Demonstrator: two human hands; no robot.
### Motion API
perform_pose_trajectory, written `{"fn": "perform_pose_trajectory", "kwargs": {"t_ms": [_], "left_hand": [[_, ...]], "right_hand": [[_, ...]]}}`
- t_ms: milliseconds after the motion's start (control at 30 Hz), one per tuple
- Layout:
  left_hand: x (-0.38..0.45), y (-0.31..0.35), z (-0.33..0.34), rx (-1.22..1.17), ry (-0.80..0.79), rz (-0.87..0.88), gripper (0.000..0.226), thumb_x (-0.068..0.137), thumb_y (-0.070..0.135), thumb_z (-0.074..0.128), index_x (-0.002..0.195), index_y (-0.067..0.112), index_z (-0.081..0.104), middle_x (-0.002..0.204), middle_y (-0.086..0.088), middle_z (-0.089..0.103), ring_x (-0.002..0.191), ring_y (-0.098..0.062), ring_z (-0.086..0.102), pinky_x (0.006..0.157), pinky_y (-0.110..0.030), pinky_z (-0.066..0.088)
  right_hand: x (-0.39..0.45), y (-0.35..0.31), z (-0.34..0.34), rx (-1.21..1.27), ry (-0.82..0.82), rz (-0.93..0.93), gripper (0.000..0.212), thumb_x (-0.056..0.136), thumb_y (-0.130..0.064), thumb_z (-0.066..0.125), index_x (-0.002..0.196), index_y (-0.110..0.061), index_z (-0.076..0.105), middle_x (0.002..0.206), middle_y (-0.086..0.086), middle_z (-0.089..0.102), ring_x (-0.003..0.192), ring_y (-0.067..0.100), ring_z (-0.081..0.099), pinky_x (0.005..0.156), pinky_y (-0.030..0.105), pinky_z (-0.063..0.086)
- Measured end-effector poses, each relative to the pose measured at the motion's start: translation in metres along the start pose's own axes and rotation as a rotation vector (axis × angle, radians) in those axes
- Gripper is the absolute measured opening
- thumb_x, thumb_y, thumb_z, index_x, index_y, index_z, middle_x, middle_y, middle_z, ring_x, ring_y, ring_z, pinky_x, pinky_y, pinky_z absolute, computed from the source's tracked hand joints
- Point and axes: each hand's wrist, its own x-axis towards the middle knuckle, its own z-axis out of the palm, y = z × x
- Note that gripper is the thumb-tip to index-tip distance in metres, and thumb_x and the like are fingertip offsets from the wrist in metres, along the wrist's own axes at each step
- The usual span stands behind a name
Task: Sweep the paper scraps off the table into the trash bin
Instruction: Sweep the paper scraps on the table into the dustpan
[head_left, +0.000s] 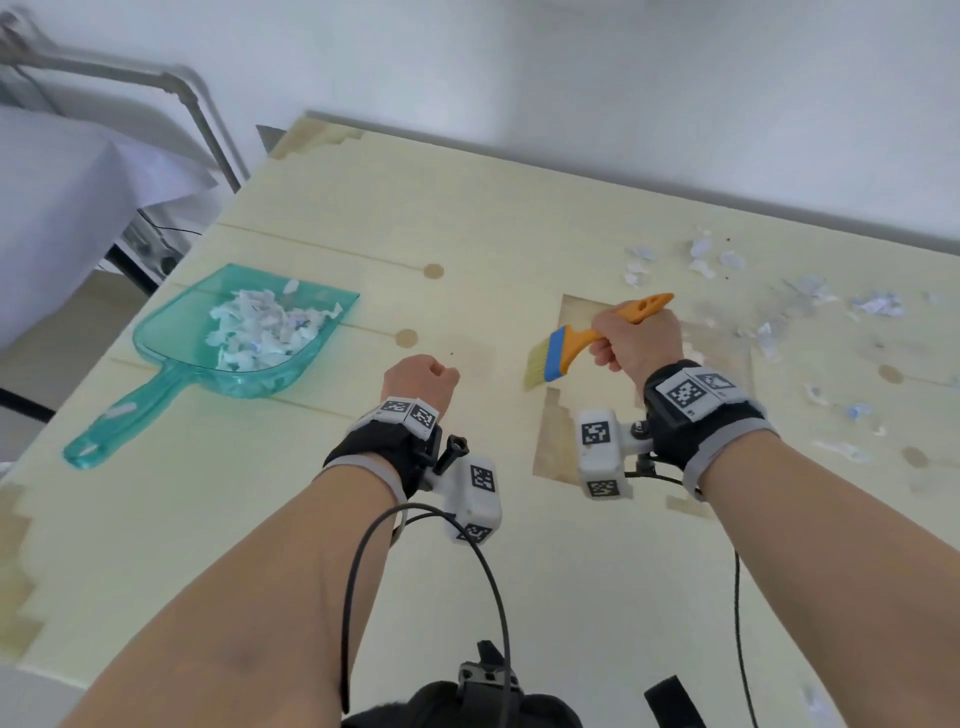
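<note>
Brush (582, 343) gripped in right hand (636, 338); left hand (421, 379) curled, holding nothing.
Risk: 1 hard stroke scatters scraps (810, 306) past dustpan (234, 338), off table (467, 218).

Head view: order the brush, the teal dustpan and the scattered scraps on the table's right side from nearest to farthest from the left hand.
1. Brush: just right of the left hand, gripped by the right hand.
2. Teal dustpan: to the left, loaded with scraps.
3. Scattered scraps: far right, beyond the brush.

Pale wall (571, 62) (white-draped furniture (62, 208) left)
</note>
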Motion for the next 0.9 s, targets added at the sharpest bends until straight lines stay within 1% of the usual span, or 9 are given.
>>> {"fn": "perform_pose_trajectory", "kwargs": {"t_ms": [133, 233, 433, 533, 600, 667, 733, 833, 900], "left_hand": [[0.007, -0.038, -0.049, 0.009, 0.086, -0.087, 0.022, 0.088, 0.017, 0.052, 0.105, 0.016, 0.066, 0.111, -0.002, 0.067, 0.104, -0.022, 0.059, 0.084, -0.026, 0.044], [0.008, -0.070, -0.086, 0.063, 0.144, -0.144, 0.031, 0.087, 0.009, 0.051, 0.114, 0.018, 0.061, 0.120, -0.002, 0.062, 0.114, -0.023, 0.055, 0.091, -0.031, 0.046], [0.007, -0.104, -0.138, 0.323, 0.553, -0.233, 0.045, 0.071, 0.004, 0.061, 0.114, 0.010, 0.052, 0.118, -0.013, 0.049, 0.109, -0.031, 0.045, 0.094, -0.040, 0.035], [0.010, -0.121, -0.147, 0.288, 0.521, -0.430, 0.053, 0.069, 0.010, 0.063, 0.119, 0.004, 0.047, 0.118, -0.015, 0.050, 0.109, -0.032, 0.049, 0.102, -0.050, 0.031], [0.011, -0.128, -0.154, 0.212, 0.429, -0.525, 0.043, 0.075, 0.014, 0.063, 0.115, 0.005, 0.051, 0.110, -0.013, 0.057, 0.107, -0.030, 0.053, 0.102, -0.052, 0.029], [0.012, -0.131, -0.159, 0.173, 0.254, -0.459, 0.009, 0.080, 0.016, 0.058, 0.087, 0.012, 0.056, 0.087, -0.008, 0.056, 0.092, -0.029, 0.057, 0.089, -0.045, 0.042], [0.014, -0.130, -0.156, 0.115, 0.155, -0.376, 0.024, 0.085, 0.016, 0.055, 0.063, 0.014, 0.044, 0.079, -0.008, 0.051, 0.089, -0.031, 0.060, 0.081, -0.040, 0.050], [0.014, -0.118, -0.144, 0.060, 0.150, -0.288, 0.019, 0.092, 0.016, 0.050, 0.081, 0.005, 0.059, 0.101, -0.019, 0.059, 0.106, -0.034, 0.060, 0.085, -0.038, 0.047], [0.015, -0.108, -0.135, 0.025, 0.147, -0.254, 0.016, 0.090, 0.014, 0.049, 0.077, 0.009, 0.057, 0.096, -0.014, 0.062, 0.086, -0.030, 0.059, 0.071, -0.032, 0.044]], "right_hand": [[-0.012, -0.019, 0.036, 0.054, -0.019, -0.035, 0.017, 0.082, -0.009, 0.058, 0.065, -0.010, 0.057, 0.056, 0.008, 0.060, 0.035, 0.009, 0.051, 0.037, 0.017, 0.040], [-0.022, -0.037, 0.071, 0.044, -0.083, -0.051, 0.015, 0.083, -0.010, 0.058, 0.068, -0.010, 0.058, 0.059, 0.008, 0.061, 0.043, 0.015, 0.053, 0.042, 0.021, 0.041], [-0.038, -0.058, 0.125, 0.047, -0.125, -0.070, 0.014, 0.083, -0.010, 0.058, 0.068, -0.009, 0.059, 0.061, 0.010, 0.061, 0.047, 0.017, 0.053, 0.044, 0.023, 0.040], [-0.041, -0.059, 0.136, 0.035, -0.101, -0.079, 0.015, 0.082, -0.011, 0.059, 0.067, -0.009, 0.060, 0.060, 0.009, 0.062, 0.047, 0.017, 0.053, 0.045, 0.023, 0.041], [-0.041, -0.057, 0.137, 0.023, -0.057, -0.071, 0.016, 0.081, -0.012, 0.059, 0.066, -0.011, 0.059, 0.059, 0.007, 0.062, 0.046, 0.015, 0.054, 0.046, 0.023, 0.041], [-0.040, -0.055, 0.137, 0.022, -0.020, -0.058, 0.017, 0.082, -0.013, 0.059, 0.065, -0.012, 0.059, 0.057, 0.005, 0.062, 0.046, 0.014, 0.055, 0.047, 0.023, 0.042], [-0.040, -0.050, 0.137, 0.044, -0.015, -0.043, 0.016, 0.083, -0.014, 0.059, 0.066, -0.014, 0.060, 0.058, 0.005, 0.062, 0.048, 0.015, 0.057, 0.050, 0.024, 0.046], [-0.039, -0.039, 0.140, 0.072, -0.087, -0.026, 0.014, 0.085, -0.015, 0.060, 0.071, -0.016, 0.062, 0.062, 0.008, 0.063, 0.057, 0.022, 0.060, 0.063, 0.031, 0.055], [-0.037, -0.031, 0.139, 0.050, -0.108, -0.012, 0.014, 0.086, -0.015, 0.060, 0.073, -0.018, 0.062, 0.063, 0.008, 0.065, 0.062, 0.024, 0.062, 0.071, 0.034, 0.057]]}}
